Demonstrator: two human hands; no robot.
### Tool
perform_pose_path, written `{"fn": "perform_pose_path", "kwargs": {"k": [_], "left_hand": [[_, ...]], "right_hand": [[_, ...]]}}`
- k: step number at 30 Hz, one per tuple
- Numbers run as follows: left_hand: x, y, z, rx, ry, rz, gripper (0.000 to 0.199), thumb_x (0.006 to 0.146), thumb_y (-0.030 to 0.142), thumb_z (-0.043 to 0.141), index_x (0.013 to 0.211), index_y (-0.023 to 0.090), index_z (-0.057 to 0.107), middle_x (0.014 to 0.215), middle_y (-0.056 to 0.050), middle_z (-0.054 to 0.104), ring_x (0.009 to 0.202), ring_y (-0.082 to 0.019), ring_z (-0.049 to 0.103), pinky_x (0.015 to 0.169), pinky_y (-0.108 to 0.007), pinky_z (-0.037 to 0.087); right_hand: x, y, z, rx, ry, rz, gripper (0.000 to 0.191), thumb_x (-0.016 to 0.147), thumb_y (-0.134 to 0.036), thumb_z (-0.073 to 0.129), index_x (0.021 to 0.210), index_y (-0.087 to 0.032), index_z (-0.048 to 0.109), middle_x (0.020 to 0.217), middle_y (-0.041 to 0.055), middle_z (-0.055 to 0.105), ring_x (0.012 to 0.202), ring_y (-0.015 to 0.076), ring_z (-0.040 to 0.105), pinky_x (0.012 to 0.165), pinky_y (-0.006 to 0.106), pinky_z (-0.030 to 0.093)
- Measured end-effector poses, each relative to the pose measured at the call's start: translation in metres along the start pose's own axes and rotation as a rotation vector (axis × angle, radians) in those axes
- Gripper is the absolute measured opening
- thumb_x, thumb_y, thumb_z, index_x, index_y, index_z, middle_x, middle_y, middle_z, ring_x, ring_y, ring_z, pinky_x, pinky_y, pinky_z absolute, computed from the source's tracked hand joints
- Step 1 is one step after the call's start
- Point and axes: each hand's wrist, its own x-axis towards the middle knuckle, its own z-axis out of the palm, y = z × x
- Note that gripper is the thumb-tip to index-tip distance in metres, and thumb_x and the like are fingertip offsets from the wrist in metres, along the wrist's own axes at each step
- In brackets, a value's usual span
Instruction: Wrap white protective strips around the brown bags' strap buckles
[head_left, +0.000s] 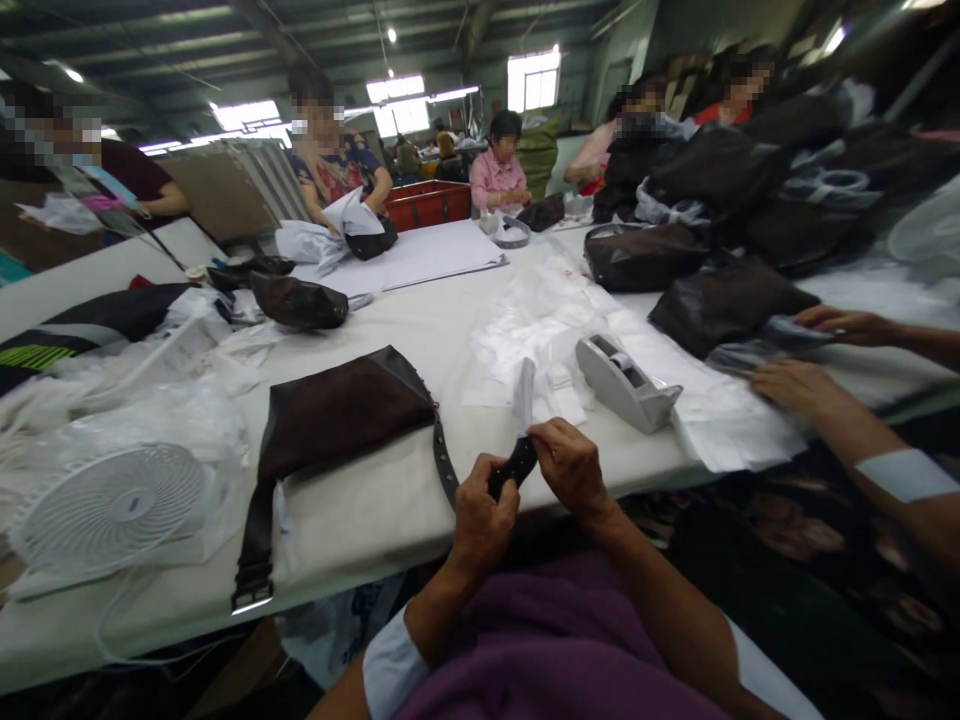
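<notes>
A dark brown bag (pixel 345 410) lies flat on the white table (pixel 375 510), in front of me and to the left. Its studded black strap (pixel 444 455) runs from the bag's right corner to my left hand (pixel 484 505), whose fingers are wrapped round it near the table's front edge. My right hand (pixel 566 465) is closed at the strap's end, thumb and fingers pinched where a pale translucent wrapping (pixel 524 395) sticks up. At the bag's left side another strap hangs down with a black buckle (pixel 253 580).
A grey tape dispenser (pixel 628 385) stands right of my hands, beside thin white sheets (pixel 547 320). A white fan (pixel 127 505) lies at the left. Dark bags (pixel 720 300) are piled at the right, where a co-worker's hands (pixel 802 385) handle one. Other people work across the table.
</notes>
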Motion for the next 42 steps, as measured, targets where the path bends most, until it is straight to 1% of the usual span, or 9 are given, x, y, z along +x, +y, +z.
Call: {"fn": "perform_pose_path", "kwargs": {"k": [7,14,19,24,28,34,36,39,42], "left_hand": [[-0.002,-0.006,-0.015,-0.081,0.084,0.002,0.015,0.074,0.014,0.054,0.085,0.021,0.061,0.073,0.000,0.058,0.068,-0.016,0.053,0.068,-0.026,0.041],[0.016,0.001,-0.024,-0.188,0.148,-0.056,0.018,0.078,0.024,0.059,0.093,0.020,0.049,0.076,0.001,0.054,0.067,-0.012,0.052,0.063,-0.022,0.041],[0.019,0.011,-0.037,-0.408,0.068,-0.121,0.030,0.076,0.031,0.063,0.099,0.020,0.048,0.076,0.001,0.054,0.064,-0.012,0.050,0.058,-0.021,0.039],[-0.012,-0.016,-0.032,-0.556,-0.008,-0.125,0.029,0.076,0.043,0.060,0.087,0.016,0.056,0.074,-0.002,0.055,0.070,-0.014,0.050,0.065,-0.025,0.041],[-0.019,-0.029,-0.040,-0.450,0.051,-0.222,0.031,0.075,0.042,0.065,0.067,0.017,0.049,0.059,0.004,0.045,0.056,-0.010,0.039,0.054,-0.021,0.035],[-0.001,-0.009,-0.052,-0.361,0.084,-0.215,0.038,0.066,0.045,0.073,0.067,0.017,0.046,0.060,0.005,0.046,0.054,-0.009,0.041,0.050,-0.018,0.036],[0.002,-0.004,-0.048,-0.419,0.084,-0.196,0.035,0.069,0.043,0.072,0.073,0.018,0.048,0.063,0.005,0.048,0.054,-0.008,0.043,0.049,-0.017,0.036],[0.000,-0.001,-0.042,-0.516,0.028,-0.155,0.048,0.071,0.039,0.070,0.111,0.022,0.051,0.076,0.002,0.058,0.059,-0.010,0.052,0.051,-0.018,0.040],[-0.003,-0.005,-0.045,-0.428,0.041,-0.060,0.062,0.068,0.035,0.073,0.125,0.023,0.050,0.096,-0.005,0.065,0.082,-0.018,0.061,0.067,-0.025,0.049]], "right_hand": [[-0.002,-0.028,0.006,0.117,0.000,-0.047,0.021,0.088,-0.013,0.046,0.077,-0.020,0.063,0.069,0.0043,0.057,0.071,0.0170,0.056,0.069,0.029,0.046],[0.001,-0.065,0.014,0.203,-0.005,-0.140,0.024,0.088,-0.012,0.044,0.071,-0.019,0.059,0.066,0.0045,0.054,0.067,0.0160,0.052,0.064,0.027,0.044],[0.013,-0.072,0.011,0.360,0.047,-0.077,0.017,0.088,-0.013,0.046,0.079,-0.018,0.060,0.072,0.0042,0.058,0.072,0.0152,0.055,0.069,0.026,0.045],[0.008,-0.066,0.016,0.368,0.031,-0.012,0.014,0.087,-0.012,0.048,0.080,-0.019,0.059,0.073,0.0030,0.057,0.071,0.0141,0.054,0.067,0.024,0.044],[0.004,-0.076,0.018,0.199,0.014,-0.121,0.021,0.086,-0.012,0.047,0.068,-0.018,0.056,0.065,0.0026,0.051,0.066,0.0145,0.049,0.063,0.025,0.039],[0.005,-0.099,0.017,0.151,0.037,-0.333,0.029,0.090,-0.013,0.039,0.064,-0.019,0.051,0.063,0.0030,0.049,0.062,0.0158,0.044,0.059,0.029,0.035],[0.008,-0.097,0.015,0.200,0.014,-0.276,0.028,0.089,-0.013,0.040,0.064,-0.018,0.052,0.064,0.0026,0.049,0.062,0.0145,0.045,0.058,0.027,0.036],[0.012,-0.091,0.009,0.254,-0.005,-0.153,0.023,0.088,-0.013,0.044,0.068,-0.018,0.054,0.066,0.0022,0.050,0.063,0.0129,0.048,0.059,0.024,0.038],[0.008,-0.092,0.005,0.266,-0.017,-0.246,0.025,0.088,-0.013,0.042,0.066,-0.018,0.053,0.066,0.0031,0.052,0.064,0.0137,0.049,0.061,0.025,0.041]]}}
